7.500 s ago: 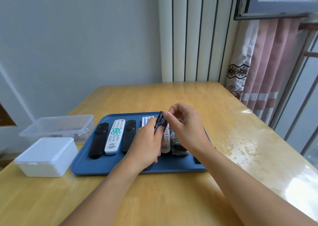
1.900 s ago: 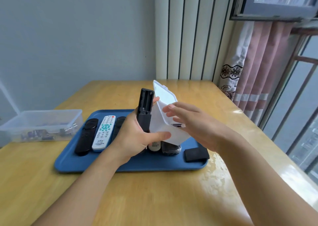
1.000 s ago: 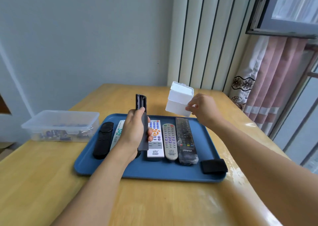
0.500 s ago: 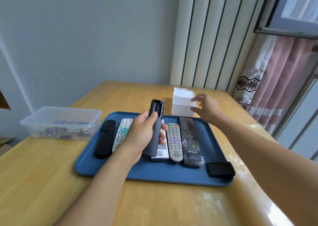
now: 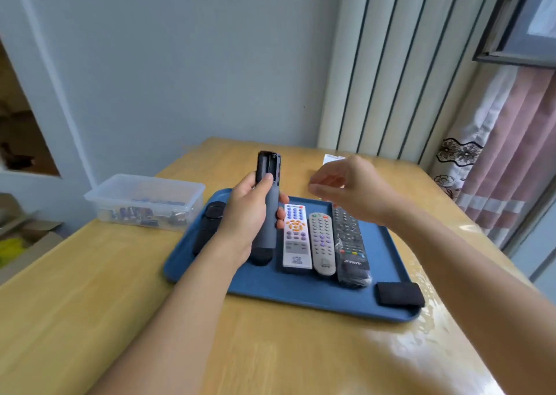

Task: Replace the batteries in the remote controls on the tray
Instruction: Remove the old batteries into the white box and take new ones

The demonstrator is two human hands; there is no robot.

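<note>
Above the tray (image 5: pixel 270 292), the left hand (image 5: pixel 243 220) grips a dark remote (image 5: pixel 267 202) standing up, its empty battery slot on top. Just right of it, the right hand (image 5: pixel 352 193) hangs loose and holds nothing.

Glossy wood table (image 5: pixel 301 358); matt plastic tray (image 5: pixel 301 292).

Soft, even daylight enters from the window (image 5: pixel 538 18) at upper right, laying white glare on the glossy table (image 5: pixel 421 343) near the right edge. Shadows are faint. The right hand (image 5: pixel 355 193) is motion-blurred (fingers smeared), and wide-angle distortion bends the edges.
</note>
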